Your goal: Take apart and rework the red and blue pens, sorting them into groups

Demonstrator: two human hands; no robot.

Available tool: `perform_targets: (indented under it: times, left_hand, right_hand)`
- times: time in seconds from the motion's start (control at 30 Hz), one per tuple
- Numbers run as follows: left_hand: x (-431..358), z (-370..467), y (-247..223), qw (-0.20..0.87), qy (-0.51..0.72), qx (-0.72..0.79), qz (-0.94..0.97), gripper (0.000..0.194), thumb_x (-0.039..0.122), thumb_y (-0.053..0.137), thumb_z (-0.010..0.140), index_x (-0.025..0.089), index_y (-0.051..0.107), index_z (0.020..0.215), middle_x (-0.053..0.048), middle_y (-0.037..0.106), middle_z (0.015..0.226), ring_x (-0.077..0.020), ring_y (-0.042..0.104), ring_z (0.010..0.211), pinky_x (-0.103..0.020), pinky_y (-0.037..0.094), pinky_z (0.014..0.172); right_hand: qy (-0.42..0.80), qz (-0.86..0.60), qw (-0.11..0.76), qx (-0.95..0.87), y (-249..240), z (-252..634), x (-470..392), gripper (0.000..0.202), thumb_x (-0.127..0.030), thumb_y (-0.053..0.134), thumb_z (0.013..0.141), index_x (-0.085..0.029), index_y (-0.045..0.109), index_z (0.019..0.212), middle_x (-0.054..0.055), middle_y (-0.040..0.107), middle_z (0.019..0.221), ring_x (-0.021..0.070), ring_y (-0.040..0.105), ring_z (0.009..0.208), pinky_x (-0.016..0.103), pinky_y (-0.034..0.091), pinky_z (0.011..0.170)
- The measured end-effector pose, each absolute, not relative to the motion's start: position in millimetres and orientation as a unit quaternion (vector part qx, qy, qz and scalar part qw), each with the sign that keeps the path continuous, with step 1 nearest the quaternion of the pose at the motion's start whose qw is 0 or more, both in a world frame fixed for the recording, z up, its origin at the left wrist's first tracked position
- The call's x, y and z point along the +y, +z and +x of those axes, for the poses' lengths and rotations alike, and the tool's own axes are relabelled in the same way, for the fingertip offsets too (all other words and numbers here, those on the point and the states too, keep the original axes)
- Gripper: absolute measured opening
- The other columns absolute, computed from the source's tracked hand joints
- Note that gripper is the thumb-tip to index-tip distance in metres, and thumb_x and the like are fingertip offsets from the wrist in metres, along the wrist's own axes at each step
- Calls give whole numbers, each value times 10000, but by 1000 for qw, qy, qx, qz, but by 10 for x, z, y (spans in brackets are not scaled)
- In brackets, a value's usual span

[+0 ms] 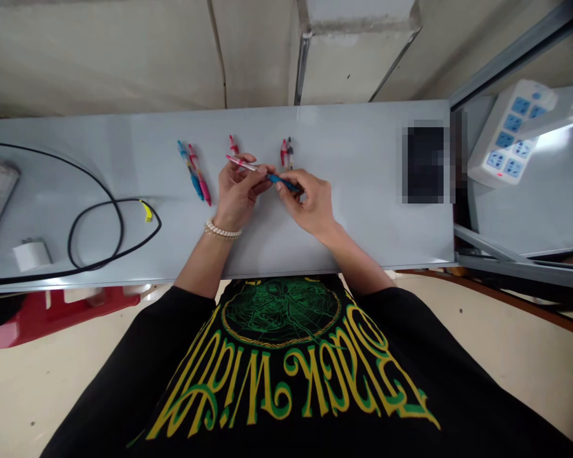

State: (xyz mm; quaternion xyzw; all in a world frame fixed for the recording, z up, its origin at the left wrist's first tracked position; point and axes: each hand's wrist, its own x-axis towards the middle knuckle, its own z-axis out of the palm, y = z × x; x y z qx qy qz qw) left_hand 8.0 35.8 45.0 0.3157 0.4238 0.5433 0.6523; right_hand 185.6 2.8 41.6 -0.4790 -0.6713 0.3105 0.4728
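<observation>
My left hand (241, 194), with a beaded bracelet at its wrist, is closed around a clear pen barrel with a pink end (240, 163). Between the fingers of my right hand (310, 200) is a blue pen part (282, 183), its tip meeting the left fingertips. Fingers hide the spot where the two parts come together, so I cannot tell if they are joined. Left of my hands lie a blue pen (191, 170) and a pink pen (199, 175), side by side. Beyond them are a red pen piece (233, 144), a red pen (283, 152) and a dark-tipped pen (291, 152), partly hidden.
A looped black cable (117, 203) with a yellow tag and a white plug adapter (31, 256) occupy the grey table's (363, 229) left side. A blurred dark object (426, 165) lies at right. Past the metal frame sits a white power strip (510, 133).
</observation>
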Motion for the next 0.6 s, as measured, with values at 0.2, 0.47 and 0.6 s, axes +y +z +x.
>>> perform_targets:
  times: [0.2, 0.47, 0.6]
  left_hand:
    - [348, 88, 485, 649, 544, 428, 315, 326, 184, 913, 855, 283, 647, 1016, 22, 837, 893, -192, 845, 923, -261, 679, 773]
    - [357, 69, 458, 647, 542, 425, 327, 300, 197, 912, 865, 294, 672, 1016, 26, 852, 912, -191, 842, 888, -270, 696, 776]
    - [355, 77, 469, 653, 546, 412, 323, 323, 197, 926, 846, 288, 664, 1014, 26, 851, 913, -173, 835, 851, -250, 689, 757]
  right_hand:
    - [311, -470, 481, -672, 423, 1855, 23, 374, -566, 580, 1094, -235, 752, 1125, 29, 775, 949, 129, 636, 709, 287, 534, 668]
    - [311, -477, 473, -673, 421, 1853, 30, 372, -560, 577, 1093, -235, 754, 1125, 29, 784, 958, 126, 622, 695, 284, 534, 659]
    - [314, -476, 471, -673, 411, 1854, 29, 367, -559, 581, 1097, -233, 745, 1139, 33, 784, 973, 124, 627, 700, 281, 531, 664]
